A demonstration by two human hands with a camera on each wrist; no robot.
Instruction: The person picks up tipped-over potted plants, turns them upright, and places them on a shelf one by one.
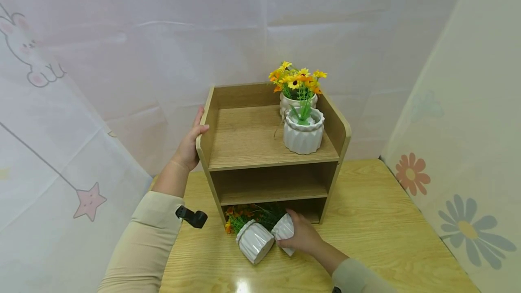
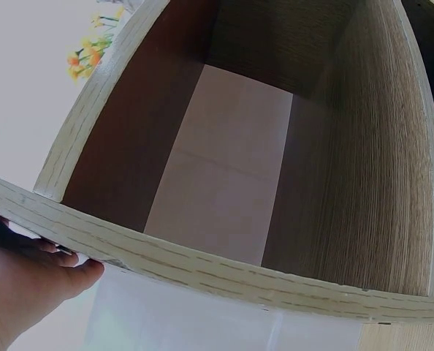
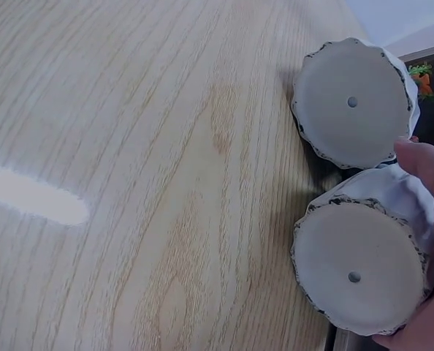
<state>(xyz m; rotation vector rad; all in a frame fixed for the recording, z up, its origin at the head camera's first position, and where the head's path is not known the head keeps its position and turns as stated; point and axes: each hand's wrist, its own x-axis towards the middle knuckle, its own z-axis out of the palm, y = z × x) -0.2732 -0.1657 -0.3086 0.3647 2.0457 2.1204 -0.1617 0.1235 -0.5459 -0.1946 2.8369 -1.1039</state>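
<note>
My left hand [image 1: 190, 146] holds the upper left side panel of a small wooden shelf [image 1: 244, 137], its thumb over the panel's edge. In the left wrist view that hand lies along the outer edge of the shelf board [image 2: 224, 267]. At the shelf's foot, my right hand [image 1: 300, 235] grips a white ribbed flower pot [image 1: 283, 229] tilted on its side, with its greenery toward the bottom compartment. Beside it lies a second white flower pot [image 1: 255, 241], orange flowers pointing inward. In the right wrist view, both pot bases face the camera, each with a drain hole.
On the shelf's top right stand a white pot [image 1: 304, 137] with a green stem and, behind it, a pot of yellow-orange flowers [image 1: 295, 78]. The shelf rests on a wood-grain table [image 1: 366, 220]. Pale printed cloth [image 1: 163, 35] hangs behind and at both sides.
</note>
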